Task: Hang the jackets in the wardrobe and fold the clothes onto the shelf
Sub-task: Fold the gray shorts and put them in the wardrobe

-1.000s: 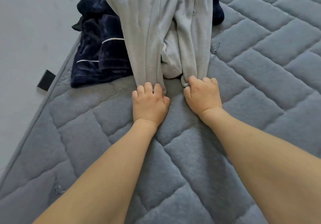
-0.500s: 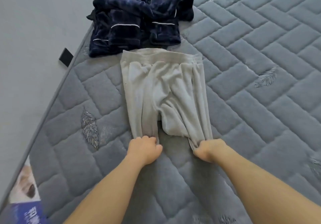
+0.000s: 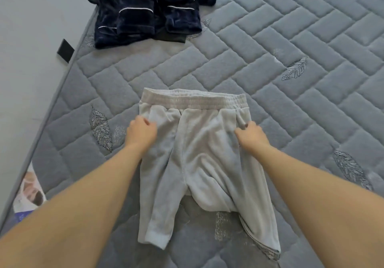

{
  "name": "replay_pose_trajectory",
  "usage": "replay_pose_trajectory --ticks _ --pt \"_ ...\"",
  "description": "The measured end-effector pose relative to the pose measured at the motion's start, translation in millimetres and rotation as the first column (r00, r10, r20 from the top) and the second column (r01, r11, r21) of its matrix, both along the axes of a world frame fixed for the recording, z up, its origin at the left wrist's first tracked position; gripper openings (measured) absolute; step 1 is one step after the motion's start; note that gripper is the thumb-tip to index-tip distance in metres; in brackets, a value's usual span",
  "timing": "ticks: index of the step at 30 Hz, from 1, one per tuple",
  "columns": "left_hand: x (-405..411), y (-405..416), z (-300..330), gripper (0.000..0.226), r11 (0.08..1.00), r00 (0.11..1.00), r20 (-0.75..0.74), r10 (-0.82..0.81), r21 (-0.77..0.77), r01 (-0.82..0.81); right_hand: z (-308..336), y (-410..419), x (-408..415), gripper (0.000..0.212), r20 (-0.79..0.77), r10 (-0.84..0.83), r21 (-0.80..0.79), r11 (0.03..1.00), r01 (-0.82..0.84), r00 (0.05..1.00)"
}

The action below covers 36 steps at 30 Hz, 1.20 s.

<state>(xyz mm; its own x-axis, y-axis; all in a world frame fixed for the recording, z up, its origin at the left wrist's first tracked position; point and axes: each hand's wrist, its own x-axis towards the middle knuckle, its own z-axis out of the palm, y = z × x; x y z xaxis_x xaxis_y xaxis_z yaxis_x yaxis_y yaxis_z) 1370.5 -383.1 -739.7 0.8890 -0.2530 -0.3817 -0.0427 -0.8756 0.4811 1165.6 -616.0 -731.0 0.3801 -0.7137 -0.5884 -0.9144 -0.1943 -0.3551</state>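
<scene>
Light grey fleece trousers [image 3: 207,155] lie flat on the quilted grey mattress [image 3: 291,39], waistband away from me and both legs pointing toward me. My left hand [image 3: 141,131] sits at the trousers' left side just below the waistband, fingers curled on the fabric edge. At the right side, at the same height, my right hand [image 3: 251,135] pinches the fabric with curled fingers. A heap of dark navy velvet clothes with white piping [image 3: 149,8] lies at the far left of the mattress.
The mattress edge runs diagonally along the left, with pale floor [image 3: 31,39] beyond it. A black tab [image 3: 65,50] sticks out from that edge. A printed label [image 3: 29,193] lies at the near left corner.
My hands pulled the trousers toward me, let go of the leg ends and moved up to the sides below the waistband. The trousers now lie spread flat, away from the navy heap.
</scene>
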Motion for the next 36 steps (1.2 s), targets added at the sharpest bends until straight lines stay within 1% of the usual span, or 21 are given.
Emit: replay_pose_trajectory --ticks 1,3,5,7,9,10,12,14,15,16,18,20,21,23,25,27,28,29,30,33,36 --pt "16.7 -5.6 -7.9 0.020 0.987 0.989 -0.035 0.140 -0.069 -0.142 -6.6 -8.3 10.6 0.064 0.050 -0.079 0.003 0.997 0.079 0.996" --pt "38.9 -16.9 -24.3 0.039 0.915 0.922 -0.209 0.326 -0.174 -0.363 -25.6 -23.0 25.9 0.082 0.109 -0.217 0.050 0.976 0.213 0.970" --pt "55.7 -31.5 -36.8 0.058 0.847 0.859 -0.354 0.370 -0.252 -0.469 -44.5 -38.0 37.4 0.088 0.150 -0.312 0.079 0.950 0.303 0.938" --pt "67.3 -46.0 -44.2 0.055 0.855 0.859 -0.437 0.267 -0.303 -0.420 -55.2 -51.4 49.6 0.064 0.254 -0.318 0.144 0.946 0.289 0.914" --pt "70.6 -54.6 -41.6 0.038 0.891 0.883 -0.451 0.133 -0.335 -0.305 -56.5 -53.1 58.6 0.034 0.340 -0.277 0.161 0.959 0.234 0.899" --pt "68.3 -56.1 -37.5 0.030 0.908 0.898 -0.436 0.055 -0.353 -0.227 -53.2 -50.1 60.5 0.025 0.373 -0.254 0.147 0.966 0.213 0.892" --pt "60.7 -54.6 -27.0 0.023 0.922 0.926 -0.360 -0.111 -0.384 -0.039 -42.1 -39.9 57.1 0.017 0.443 -0.263 0.179 0.963 0.203 0.857" --pt "56.8 -57.1 -4.0 0.020 0.909 0.944 -0.219 -0.248 -0.390 0.148 -22.5 -39.1 52.4 0.017 0.480 -0.268 0.192 0.961 0.197 0.835" --pt "60.8 -65.2 11.8 0.020 0.897 0.950 -0.140 -0.280 -0.391 0.206 -9.3 -48.6 52.3 0.018 0.476 -0.247 0.159 0.968 0.194 0.844" --pt "67.2 -74.8 25.5 0.022 0.891 0.960 -0.059 -0.274 -0.391 0.231 1.1 -61.4 53.9 0.020 0.460 -0.218 0.099 0.976 0.194 0.861" --pt "91.3 -111.0 58.5 0.025 0.898 0.980 0.094 -0.174 -0.393 0.198 30.0 -105.2 68.3 0.023 0.421 -0.199 -0.057 0.968 0.245 0.885" --pt "120.2 -157.1 77.0 0.029 0.914 0.989 0.142 -0.040 -0.396 0.094 52.6 -155.4 90.2 0.026 0.422 -0.235 -0.204 0.917 0.344 0.876" --pt "133.2 -179.8 78.9 0.040 0.932 0.993 0.115 0.018 -0.360 0.024 59.2 -176.9 102.0 0.029 0.398 -0.245 -0.309 0.871 0.381 0.884" --pt "146.6 -212.2 67.6 0.070 0.983 0.998 0.004 0.069 -0.173 -0.068 58.3 -201.4 124.9 0.051 0.273 -0.225 -0.537 0.771 0.342 0.935" --pt "141.5 -219.6 37.4 0.080 1.000 0.995 -0.104 0.000 0.031 0.003 37.1 -193.4 144.0 0.067 0.186 -0.089 -0.623 0.759 0.188 0.978" --pt "124.8 -206.3 -11.4 0.081 0.962 0.970 -0.208 -0.129 0.210 0.173 -7.1 -160.8 152.5 0.069 0.090 0.119 -0.547 0.835 -0.051 0.989" --pt "114.5 -195.8 -36.9 0.083 0.929 0.954 -0.233 -0.188 0.274 0.250 -35.0 -140.0 150.9 0.070 -0.008 0.222 -0.476 0.857 -0.199 0.975" --pt "104.4 -186.4 -58.8 0.085 0.903 0.947 -0.222 -0.231 0.314 0.293 -62.4 -121.3 145.1 0.070 -0.105 0.309 -0.429 0.843 -0.324 0.945" --pt "97.9 -179.6 -76.1 0.086 0.892 0.951 -0.184 -0.250 0.339 0.300 -86.1 -108.2 139.2 0.069 -0.160 0.354 -0.436 0.812 -0.388 0.921" --pt "97.4 -179.2 -99.6 0.083 0.873 0.958 -0.127 -0.255 0.396 0.285 -120.4 -101.8 134.1 0.069 -0.169 0.328 -0.560 0.744 -0.364 0.929" --pt "101.3 -181.2 -96.1 0.083 0.871 0.956 -0.147 -0.252 0.397 0.291 -118.0 -105.4 135.3 0.069 -0.138 0.329 -0.583 0.736 -0.345 0.934"
